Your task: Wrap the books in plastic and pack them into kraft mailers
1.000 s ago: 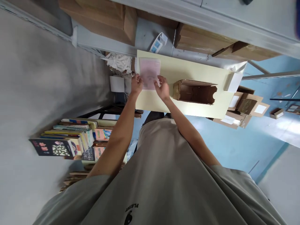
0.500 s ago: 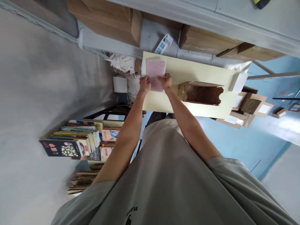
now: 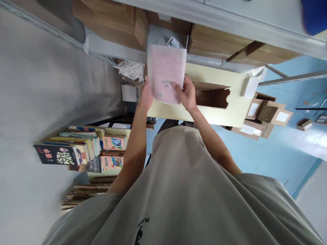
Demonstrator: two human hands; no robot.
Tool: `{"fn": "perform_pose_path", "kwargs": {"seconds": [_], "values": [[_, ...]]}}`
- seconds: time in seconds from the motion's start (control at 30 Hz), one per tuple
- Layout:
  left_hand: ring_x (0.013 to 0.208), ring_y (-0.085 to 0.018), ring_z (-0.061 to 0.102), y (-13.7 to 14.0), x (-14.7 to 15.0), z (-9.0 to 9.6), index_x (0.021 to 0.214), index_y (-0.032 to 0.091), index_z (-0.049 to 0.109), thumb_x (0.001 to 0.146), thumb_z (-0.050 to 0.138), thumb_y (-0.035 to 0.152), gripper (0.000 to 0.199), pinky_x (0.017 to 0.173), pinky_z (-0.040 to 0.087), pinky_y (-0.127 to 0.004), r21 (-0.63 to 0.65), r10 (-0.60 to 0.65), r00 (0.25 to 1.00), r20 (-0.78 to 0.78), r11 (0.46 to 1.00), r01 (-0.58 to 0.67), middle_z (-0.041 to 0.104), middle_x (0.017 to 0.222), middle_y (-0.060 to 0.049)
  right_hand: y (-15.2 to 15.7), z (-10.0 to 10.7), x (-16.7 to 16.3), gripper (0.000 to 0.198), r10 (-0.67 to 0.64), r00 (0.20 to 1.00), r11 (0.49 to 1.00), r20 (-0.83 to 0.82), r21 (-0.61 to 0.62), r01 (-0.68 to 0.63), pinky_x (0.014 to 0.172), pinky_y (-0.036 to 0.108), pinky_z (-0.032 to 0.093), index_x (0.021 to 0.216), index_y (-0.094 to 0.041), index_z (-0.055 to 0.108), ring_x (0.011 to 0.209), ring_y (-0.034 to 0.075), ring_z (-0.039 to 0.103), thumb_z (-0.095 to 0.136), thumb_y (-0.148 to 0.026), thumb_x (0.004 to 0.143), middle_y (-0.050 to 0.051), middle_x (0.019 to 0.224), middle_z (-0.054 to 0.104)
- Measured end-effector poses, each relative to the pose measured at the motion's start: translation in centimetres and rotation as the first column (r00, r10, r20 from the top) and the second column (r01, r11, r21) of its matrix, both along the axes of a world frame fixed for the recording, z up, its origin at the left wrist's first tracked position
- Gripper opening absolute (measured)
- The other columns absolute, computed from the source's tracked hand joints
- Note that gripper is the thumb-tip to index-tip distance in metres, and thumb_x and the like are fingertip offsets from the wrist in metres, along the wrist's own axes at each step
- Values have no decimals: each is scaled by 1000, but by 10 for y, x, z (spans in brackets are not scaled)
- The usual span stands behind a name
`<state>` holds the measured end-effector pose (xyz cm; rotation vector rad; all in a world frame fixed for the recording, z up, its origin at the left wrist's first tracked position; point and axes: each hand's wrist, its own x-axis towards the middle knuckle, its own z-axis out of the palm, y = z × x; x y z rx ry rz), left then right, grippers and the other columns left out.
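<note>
Between my hands is a flat pink book point(image 3: 167, 73) in what looks like a cloudy see-through sleeve, with a small barcode-like patch near its lower left corner. It is raised over the cream tabletop point(image 3: 166, 112). My left hand point(image 3: 146, 94) holds its left edge, with part of the fingers hidden behind it. My right hand point(image 3: 188, 94) grips the right edge, thumb on the front face. To the right of this hand, an open cardboard box point(image 3: 212, 95) rests on the tabletop.
A white box point(image 3: 249, 86) stands at the table's right end. Large cartons point(image 3: 217, 39) line the shelf behind. On the left are crumpled white packing paper point(image 3: 132, 70), a white roll point(image 3: 129, 93) and a rack of books point(image 3: 63, 154). Opened cartons point(image 3: 270, 112) lie at right.
Both hands have lifted the pink book off the tabletop, closer to me. It now looks larger, and the left hand has shifted to its side edge. The view has moved slightly.
</note>
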<state>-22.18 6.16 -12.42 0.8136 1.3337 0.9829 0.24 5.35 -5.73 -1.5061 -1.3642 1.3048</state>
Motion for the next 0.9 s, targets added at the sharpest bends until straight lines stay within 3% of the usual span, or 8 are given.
{"fn": "perform_pose_path", "kwargs": {"seconds": [0.1,0.17,0.27,0.37,0.53,0.7,0.77,0.9], "values": [[122,-26,81,-3,33,41,118,24,83,105,82,85,62,111,70,-45,61,1,994,111,998,-8,88,114,-5,-25,21,45,93,-74,996,996,-55,48,76,122,60,70,167,-30,60,145,37,76,53,-103,108,11,154,80],[113,-25,81,-4,56,61,104,22,80,91,103,70,54,102,69,-39,114,-10,999,38,993,6,84,103,-3,-38,28,69,93,-121,990,991,-67,56,125,123,61,70,166,-31,59,143,37,78,55,-103,107,13,152,80],[105,-26,80,-2,86,90,84,23,72,92,105,61,50,90,66,-35,234,-58,987,-147,968,92,70,83,1,-48,30,102,93,-154,984,984,-93,78,161,127,66,68,168,-32,57,151,40,75,57,-103,106,15,156,78],[97,-26,77,4,110,123,76,25,69,96,100,62,52,87,65,-35,382,-90,954,-284,902,200,59,71,2,-44,29,142,98,-175,980,979,-93,95,183,133,70,63,171,-34,54,158,41,71,63,-104,103,16,158,76],[93,-26,74,18,140,169,100,29,88,99,94,67,38,96,67,-42,428,-141,874,-465,829,361,81,86,0,-20,34,224,103,-111,994,991,-19,75,112,135,65,63,177,-37,49,156,38,73,81,-95,98,14,155,78],[116,-34,83,20,164,163,119,37,92,103,89,60,28,113,67,-49,389,-243,770,-590,750,535,94,115,-1,-21,33,270,102,41,995,994,89,-109,-31,124,69,69,179,-32,53,141,41,78,95,-69,94,16,150,82],[125,-37,83,16,170,150,121,32,93,102,92,52,27,121,64,-52,337,-273,784,-557,789,514,93,122,-6,-28,30,275,100,60,993,988,101,-149,-44,121,70,71,180,-31,54,136,41,79,95,-60,94,17,155,80],[145,-44,75,10,175,125,116,26,89,95,103,32,26,135,55,-56,178,-248,913,-324,932,316,86,114,-9,-39,26,281,97,27,993,983,112,-185,-6,115,67,75,181,-27,56,127,40,83,94,-52,95,18,156,79]]}}
